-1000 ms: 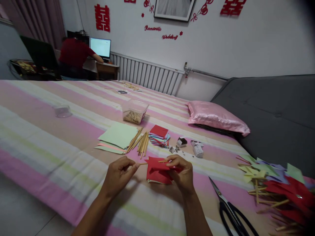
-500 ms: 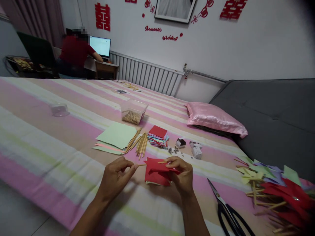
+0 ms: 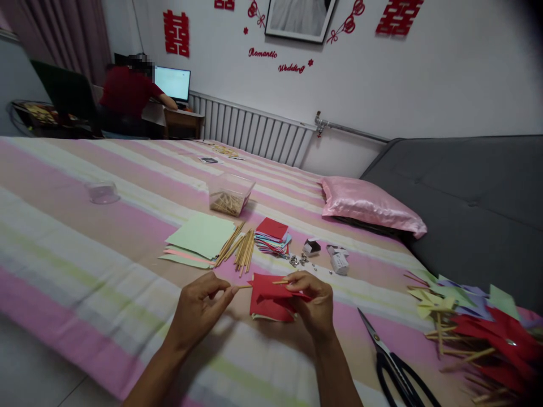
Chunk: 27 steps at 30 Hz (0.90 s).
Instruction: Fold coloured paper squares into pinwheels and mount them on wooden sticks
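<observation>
My left hand pinches the left end of a thin wooden stick. The stick runs behind a cut and folded piece of red paper, a paper pinwheel, and shows again near my right fingers. My right hand is closed on the pinwheel and the stick's other end. Below them lies more red paper with paler sheets under it. Beyond my hands are a bundle of wooden sticks, a stack of green paper sheets and a smaller stack of coloured squares.
Black-handled scissors lie right of my right arm. Finished pinwheels are heaped at the far right. Small metal fasteners lie near little boxes. Farther back stand a clear box of sticks and a pink pillow. A person sits at a desk.
Hardly anything differs. Both hands keep the same hold on the stick and the red pinwheel; the view has tilted up very slightly.
</observation>
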Each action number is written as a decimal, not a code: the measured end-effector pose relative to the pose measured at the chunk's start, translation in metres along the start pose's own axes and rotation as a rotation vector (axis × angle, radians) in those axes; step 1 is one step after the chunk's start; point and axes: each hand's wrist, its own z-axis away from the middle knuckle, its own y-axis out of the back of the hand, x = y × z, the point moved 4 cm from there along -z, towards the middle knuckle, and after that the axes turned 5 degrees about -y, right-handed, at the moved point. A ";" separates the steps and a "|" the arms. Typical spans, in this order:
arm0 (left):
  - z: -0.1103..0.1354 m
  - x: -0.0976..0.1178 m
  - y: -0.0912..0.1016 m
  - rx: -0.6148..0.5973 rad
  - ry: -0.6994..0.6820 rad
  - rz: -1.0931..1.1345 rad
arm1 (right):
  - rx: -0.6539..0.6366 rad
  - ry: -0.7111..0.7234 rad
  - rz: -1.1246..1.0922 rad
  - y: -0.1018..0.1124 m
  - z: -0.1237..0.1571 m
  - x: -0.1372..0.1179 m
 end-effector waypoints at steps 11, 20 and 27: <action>0.001 0.005 -0.001 0.023 -0.016 0.002 | 0.031 0.000 0.004 0.003 0.001 0.003; 0.002 0.005 -0.003 -0.009 -0.038 -0.008 | 0.040 -0.023 0.055 0.004 0.002 0.006; 0.002 0.002 -0.007 -0.046 0.003 0.004 | 0.110 -0.164 0.069 0.003 0.006 0.012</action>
